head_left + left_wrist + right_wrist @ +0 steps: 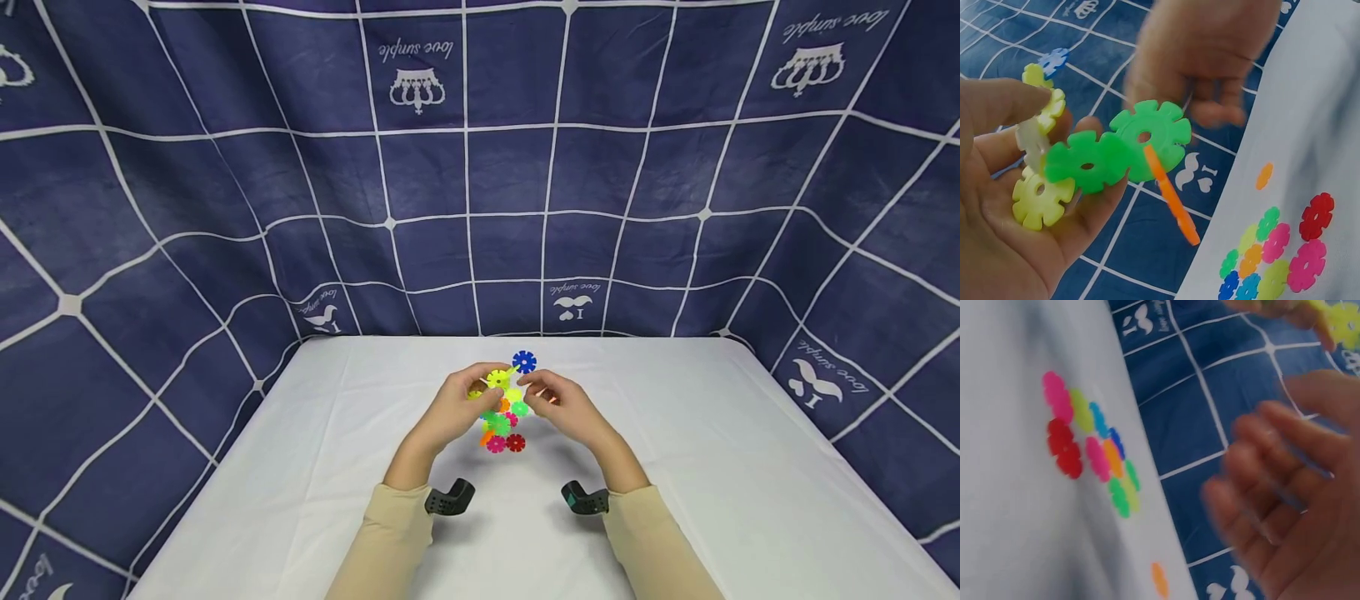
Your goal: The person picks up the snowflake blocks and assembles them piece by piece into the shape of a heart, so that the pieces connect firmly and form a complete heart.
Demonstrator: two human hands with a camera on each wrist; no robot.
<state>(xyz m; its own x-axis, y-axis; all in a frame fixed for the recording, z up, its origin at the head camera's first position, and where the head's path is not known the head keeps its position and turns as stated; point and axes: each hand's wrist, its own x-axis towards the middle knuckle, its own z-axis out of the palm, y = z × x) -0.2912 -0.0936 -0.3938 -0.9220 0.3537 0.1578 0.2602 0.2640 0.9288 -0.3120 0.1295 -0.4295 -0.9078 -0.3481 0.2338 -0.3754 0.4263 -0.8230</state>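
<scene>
My left hand [450, 410] pinches a joined chain of notched plastic discs, held above the table. In the left wrist view the chain shows a blue disc [1054, 61] at its far end, yellow discs [1044, 211], green discs [1066, 164] and an orange disc [1174, 199] seen nearly edge-on. Some joints are hidden behind the fingers. Just to the right of the chain is my right hand [570, 408], its fingers loosely bent. Blurred in the right wrist view, the right hand [1300, 512] shows nothing between its fingers.
Loose discs lie grouped on the white table [330, 500], among them a red disc [1317, 217], a pink disc [1300, 272] and a separate orange disc [1265, 176]. Blue curtain [510, 167] with white lines surrounds the table's back and sides.
</scene>
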